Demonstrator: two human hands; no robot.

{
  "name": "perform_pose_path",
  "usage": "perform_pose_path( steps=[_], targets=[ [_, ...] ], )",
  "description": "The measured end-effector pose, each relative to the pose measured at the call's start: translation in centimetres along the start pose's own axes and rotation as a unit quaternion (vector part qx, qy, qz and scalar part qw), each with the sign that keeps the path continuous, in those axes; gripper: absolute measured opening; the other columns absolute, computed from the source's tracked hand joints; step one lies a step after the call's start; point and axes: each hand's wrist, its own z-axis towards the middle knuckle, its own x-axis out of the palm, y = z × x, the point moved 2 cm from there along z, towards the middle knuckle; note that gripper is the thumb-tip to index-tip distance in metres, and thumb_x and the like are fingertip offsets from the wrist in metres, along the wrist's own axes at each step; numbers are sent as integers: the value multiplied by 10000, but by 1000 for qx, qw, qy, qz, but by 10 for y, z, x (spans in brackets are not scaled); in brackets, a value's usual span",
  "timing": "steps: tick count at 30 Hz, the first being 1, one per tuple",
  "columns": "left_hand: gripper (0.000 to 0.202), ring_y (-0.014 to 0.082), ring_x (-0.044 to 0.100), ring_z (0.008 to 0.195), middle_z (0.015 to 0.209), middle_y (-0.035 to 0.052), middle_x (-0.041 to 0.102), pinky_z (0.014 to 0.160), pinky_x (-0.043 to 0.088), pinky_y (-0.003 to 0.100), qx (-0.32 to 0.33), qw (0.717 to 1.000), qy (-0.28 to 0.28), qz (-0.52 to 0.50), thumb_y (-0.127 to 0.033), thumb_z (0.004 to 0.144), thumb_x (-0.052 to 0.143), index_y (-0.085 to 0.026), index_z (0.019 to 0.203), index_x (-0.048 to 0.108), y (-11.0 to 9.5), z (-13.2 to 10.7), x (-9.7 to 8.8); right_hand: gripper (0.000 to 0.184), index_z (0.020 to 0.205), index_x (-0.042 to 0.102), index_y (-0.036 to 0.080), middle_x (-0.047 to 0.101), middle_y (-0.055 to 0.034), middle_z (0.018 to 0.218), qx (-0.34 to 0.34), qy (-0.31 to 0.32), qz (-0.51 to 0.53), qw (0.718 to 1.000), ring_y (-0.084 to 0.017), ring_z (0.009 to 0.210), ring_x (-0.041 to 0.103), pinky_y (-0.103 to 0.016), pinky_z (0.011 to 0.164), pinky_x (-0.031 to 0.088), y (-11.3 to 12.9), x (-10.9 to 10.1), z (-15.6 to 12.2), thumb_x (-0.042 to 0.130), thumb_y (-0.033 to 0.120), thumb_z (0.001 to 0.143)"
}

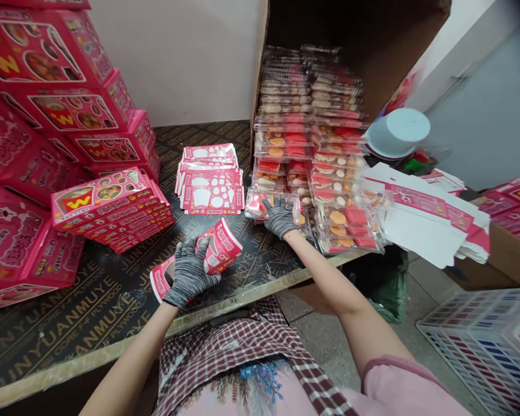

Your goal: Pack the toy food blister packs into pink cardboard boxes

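Observation:
My left hand (189,271), in a grey knit glove, is closed around a pink printed carton (225,248) above the front part of the table. The carton looks bowed, with a die-cut window in its face. My right hand (281,216), gloved alike, has its fingers over a clear plastic packet (255,203) with red and pale pieces inside, at the front left of the packet rows (286,138). Its fingertips grip the packet's top; the underside is hidden. Between and beyond my hands lies a pile of flat pink cut-out cartons (212,188).
Filled pink boxes (108,211) are stacked at the left, rising high behind. A large open cardboard box (351,34) stands behind the packets. White and pink card sheets (424,219), a pale blue tub (403,130) and a white plastic crate (468,335) are on the right.

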Motion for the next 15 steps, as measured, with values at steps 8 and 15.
perform_pose_path(
  steps=[8, 15],
  targets=[
    [1129, 445, 397, 1418, 1526, 280, 410, 1221, 213, 597, -42, 999, 6, -2, -485, 562, 849, -92, 1523, 404, 8, -1, -6, 344, 1166, 715, 51, 756, -195, 1043, -34, -35, -47, 998, -264, 976, 699, -496, 1027, 483, -1, -16, 1, 496, 122, 912],
    [1155, 496, 323, 1451, 1564, 298, 344, 1216, 144, 651, -10, 999, -32, 32, -499, 552, 845, -81, 1530, 395, 27, -7, -12, 627, 1516, 475, 163, 652, -137, 1374, -170, 204, 254, 930, -261, 1183, 662, -400, 1008, 554, 41, -38, -68, 567, 444, 964]
  ],
)
